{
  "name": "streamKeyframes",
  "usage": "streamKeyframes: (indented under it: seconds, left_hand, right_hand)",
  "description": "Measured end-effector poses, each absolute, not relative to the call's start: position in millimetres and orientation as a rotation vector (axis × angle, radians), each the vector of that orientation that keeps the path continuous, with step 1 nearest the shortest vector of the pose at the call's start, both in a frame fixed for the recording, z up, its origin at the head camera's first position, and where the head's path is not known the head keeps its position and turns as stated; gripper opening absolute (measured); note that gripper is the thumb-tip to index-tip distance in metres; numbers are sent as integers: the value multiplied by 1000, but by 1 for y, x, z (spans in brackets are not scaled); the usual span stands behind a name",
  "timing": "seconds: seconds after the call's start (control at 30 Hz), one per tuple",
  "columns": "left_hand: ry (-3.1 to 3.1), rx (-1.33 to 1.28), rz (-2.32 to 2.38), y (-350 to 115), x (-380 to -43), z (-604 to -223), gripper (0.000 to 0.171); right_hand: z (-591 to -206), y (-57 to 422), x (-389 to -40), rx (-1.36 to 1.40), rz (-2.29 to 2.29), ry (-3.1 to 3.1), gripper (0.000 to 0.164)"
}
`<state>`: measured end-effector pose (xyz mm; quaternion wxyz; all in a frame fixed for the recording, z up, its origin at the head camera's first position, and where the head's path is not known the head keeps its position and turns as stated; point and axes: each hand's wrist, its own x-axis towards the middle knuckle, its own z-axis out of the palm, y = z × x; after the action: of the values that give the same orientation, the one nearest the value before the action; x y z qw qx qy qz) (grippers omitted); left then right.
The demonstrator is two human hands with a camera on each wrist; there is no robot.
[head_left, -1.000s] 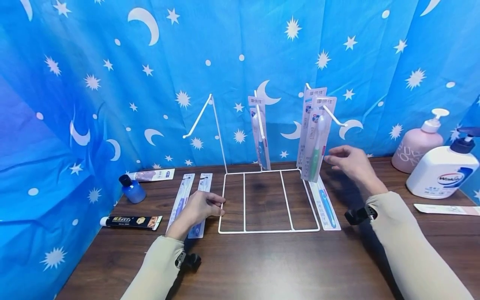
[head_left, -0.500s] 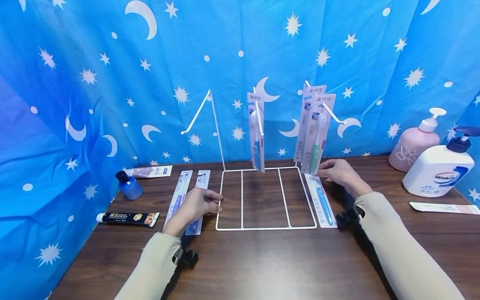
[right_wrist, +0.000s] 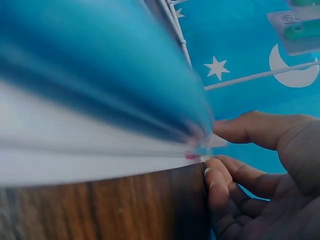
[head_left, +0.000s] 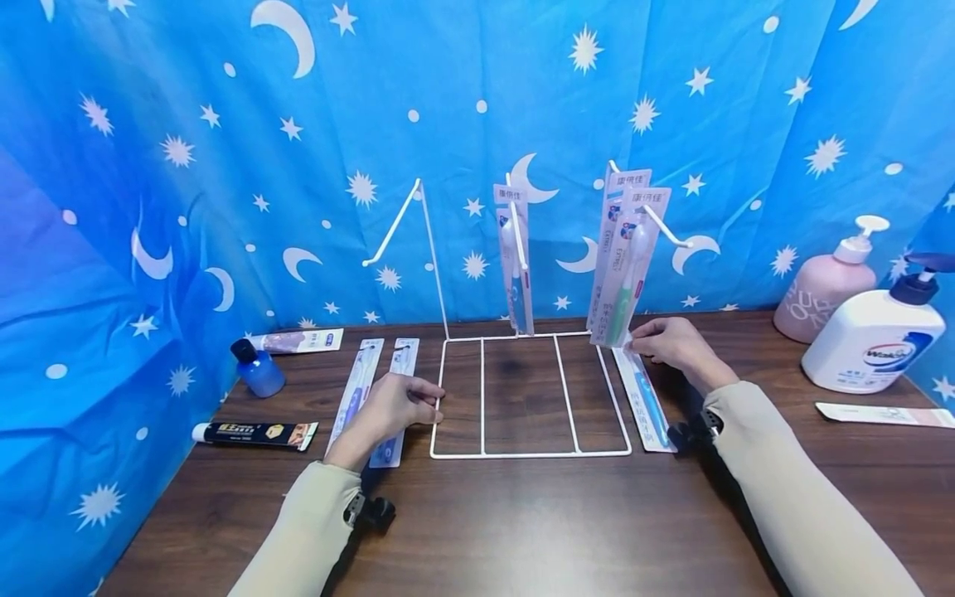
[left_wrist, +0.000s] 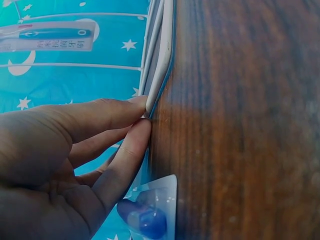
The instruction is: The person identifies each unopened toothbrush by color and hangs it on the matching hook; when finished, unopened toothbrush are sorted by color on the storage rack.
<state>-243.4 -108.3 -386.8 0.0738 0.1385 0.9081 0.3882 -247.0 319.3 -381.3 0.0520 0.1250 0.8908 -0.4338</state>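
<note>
My left hand (head_left: 388,406) pinches the left wire of a white wire rack (head_left: 531,455) between thumb and fingers. In the left wrist view, the fingertips meet on that wire at the table surface. On the right, my right hand (head_left: 675,344) pinches the far end of a packaged blue toothbrush (head_left: 651,404) beside the rack. This pack looms large and blurred in the right wrist view, with thumb and fingers at its edge. A packaged green toothbrush (head_left: 625,307) hangs on the rack's right hook, with another pack behind it. A packaged blue toothbrush (head_left: 516,290) hangs from the middle hook.
The left hook (head_left: 391,225) holds nothing. Two packaged purple toothbrushes (head_left: 355,394) lie left of the rack, partly under my left hand. Farther left are a blue bottle (head_left: 261,373), a black toothpaste tube (head_left: 254,434) and a pale tube (head_left: 302,341). Pump bottles (head_left: 869,340) stand at right.
My right hand has come down and left from beside the hanging packs to the blue toothbrush pack, which has shifted slightly. The hanging packs swing a little. My left hand keeps its hold.
</note>
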Motion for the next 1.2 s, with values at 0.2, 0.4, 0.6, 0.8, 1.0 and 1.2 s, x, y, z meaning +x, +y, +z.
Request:
streamKeyframes:
  seconds: [0.2, 0.4, 0.6, 0.8, 1.0, 1.2]
  left_hand:
    - [2731, 402, 1154, -110, -244, -388, 28]
    - [2719, 384, 1141, -110, -241, -389, 28]
    - [2721, 390, 1154, -110, -241, -389, 28]
    - [2716, 383, 1157, -110, -241, -387, 27]
    - [2705, 389, 1149, -110, -240, -391, 27]
    - [2706, 396, 1139, -109, -243, -386, 28]
  right_hand:
    - [-382, 322, -250, 465, -1412, 2618, 47]
    - [-381, 325, -249, 491, -1538, 2487, 52]
    - [-370, 334, -246, 415, -1751, 2353, 55]
    - [-348, 343, -237, 461, -1835, 2316, 52]
    - [-328, 347, -222, 469, -1857, 2416, 54]
    - [-301, 350, -212, 366, -1883, 2645, 70]
